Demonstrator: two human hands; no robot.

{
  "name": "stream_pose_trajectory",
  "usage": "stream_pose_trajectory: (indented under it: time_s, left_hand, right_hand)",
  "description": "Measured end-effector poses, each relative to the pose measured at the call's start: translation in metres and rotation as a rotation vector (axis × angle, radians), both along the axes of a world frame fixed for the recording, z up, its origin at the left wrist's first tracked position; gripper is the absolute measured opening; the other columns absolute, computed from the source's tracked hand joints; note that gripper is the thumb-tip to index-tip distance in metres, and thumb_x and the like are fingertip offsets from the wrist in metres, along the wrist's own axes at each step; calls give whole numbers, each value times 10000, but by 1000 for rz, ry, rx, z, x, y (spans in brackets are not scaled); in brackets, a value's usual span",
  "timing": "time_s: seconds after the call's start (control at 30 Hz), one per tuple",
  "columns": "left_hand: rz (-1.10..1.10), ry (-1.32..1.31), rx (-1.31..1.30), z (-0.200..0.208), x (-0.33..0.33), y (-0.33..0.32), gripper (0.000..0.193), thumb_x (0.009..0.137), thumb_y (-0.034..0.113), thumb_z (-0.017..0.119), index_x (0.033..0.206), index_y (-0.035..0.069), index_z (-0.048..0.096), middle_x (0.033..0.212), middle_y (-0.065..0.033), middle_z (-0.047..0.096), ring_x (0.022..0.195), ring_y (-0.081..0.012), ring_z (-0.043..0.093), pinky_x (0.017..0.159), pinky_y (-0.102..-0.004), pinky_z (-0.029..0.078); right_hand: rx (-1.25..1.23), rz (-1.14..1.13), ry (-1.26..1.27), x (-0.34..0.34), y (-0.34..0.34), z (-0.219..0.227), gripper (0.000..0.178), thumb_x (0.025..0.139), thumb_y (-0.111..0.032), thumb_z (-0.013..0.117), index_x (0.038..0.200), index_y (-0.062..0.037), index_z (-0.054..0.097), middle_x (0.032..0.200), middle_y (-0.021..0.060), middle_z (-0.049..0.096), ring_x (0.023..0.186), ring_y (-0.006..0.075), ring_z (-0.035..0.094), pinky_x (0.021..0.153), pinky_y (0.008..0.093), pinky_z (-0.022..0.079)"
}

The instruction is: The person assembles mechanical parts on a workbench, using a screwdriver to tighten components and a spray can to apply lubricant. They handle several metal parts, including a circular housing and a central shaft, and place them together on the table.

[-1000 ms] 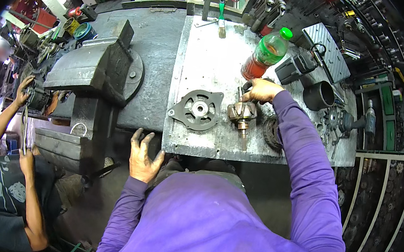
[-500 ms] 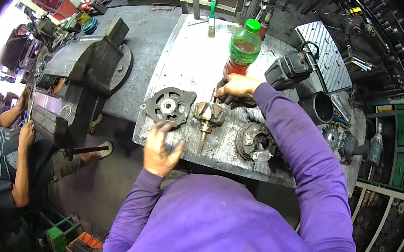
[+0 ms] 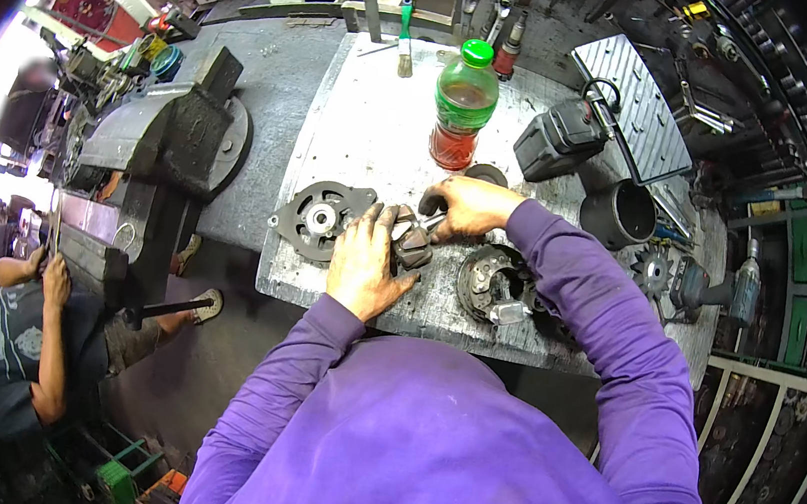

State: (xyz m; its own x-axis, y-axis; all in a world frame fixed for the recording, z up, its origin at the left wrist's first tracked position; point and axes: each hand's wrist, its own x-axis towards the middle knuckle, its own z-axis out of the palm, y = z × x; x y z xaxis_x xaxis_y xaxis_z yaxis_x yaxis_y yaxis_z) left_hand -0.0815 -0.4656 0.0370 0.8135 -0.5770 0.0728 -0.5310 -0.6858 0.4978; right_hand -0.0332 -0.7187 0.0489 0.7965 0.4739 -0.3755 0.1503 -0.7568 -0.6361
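Dark rotor part (image 3: pixel 414 246) mostly hidden under both hands (image 3: pixel 367 263).

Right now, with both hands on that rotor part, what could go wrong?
The plastic bottle stands upright just beyond the right hand; a jerk could topple it. The left hand covers the rotor, so fingers might get pinched. The round housing lies near the bench edge and could be nudged off.

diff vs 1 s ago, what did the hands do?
The left hand came up from the bench's near edge onto the rotor part, joining the right hand, which stayed on it. The round housing, the bottle and the second housing kept their places on the bench.
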Motion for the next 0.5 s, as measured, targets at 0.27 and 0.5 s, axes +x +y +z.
stream_pose_trajectory:
  time_s: [0.27,0.5]
  left_hand:
    - [-131,-22,-135,-13,17,-1,983,641,215,957,1450,-19,449,1378,-250,585,1266,-423,576,1085,-482,468]
    - [-100,32,-118,-21,17,1,1004,653,213,944,1487,23,418,1454,-234,531,1357,-413,500,1144,-494,400]
  right_hand:
    - [50,-79,58,-1,5,-13,536,760,-312,830,1169,17,720,1085,223,757,1007,338,725,910,417,562]
    - [-9,-142,53,-1,-13,-24,496,740,-277,823,1158,-26,725,988,211,755,912,361,719,823,451,559]
